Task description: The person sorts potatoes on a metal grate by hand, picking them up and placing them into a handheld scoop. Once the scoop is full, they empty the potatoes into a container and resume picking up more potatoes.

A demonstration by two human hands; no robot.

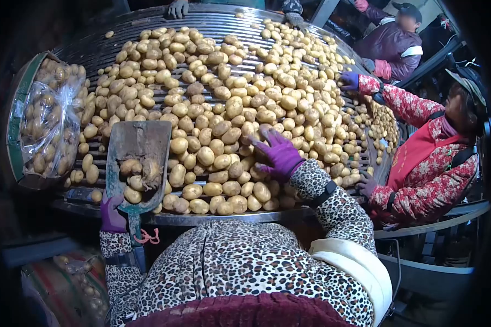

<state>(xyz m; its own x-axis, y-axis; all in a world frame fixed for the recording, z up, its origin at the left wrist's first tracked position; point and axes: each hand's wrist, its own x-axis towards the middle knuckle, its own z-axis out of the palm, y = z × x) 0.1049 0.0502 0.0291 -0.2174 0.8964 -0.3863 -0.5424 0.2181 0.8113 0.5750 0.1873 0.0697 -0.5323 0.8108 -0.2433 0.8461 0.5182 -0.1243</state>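
Observation:
Potatoes [234, 106] are heaped over a slatted metal table [207, 22]. My right hand [280, 155], in a purple glove with grey fingertips, lies on the heap with its fingers spread, holding nothing. At the table's near left edge, my left hand [113, 214], also in a purple glove, is against the side of a worn green metal scoop [142, 131]. Its fingers are partly hidden by the scoop, and they look wrapped round its edge. Several misshapen or damaged potatoes [142, 174] lie in the scoop, which rests on the table.
A green-edged box [19, 117] with a plastic bag of potatoes stands at the left. A co-worker in red [420, 152] reaches in from the right. Another person [390, 46] is at the upper right. Gloved hands [178, 8] show at the far edge. A sack [65, 286] lies below left.

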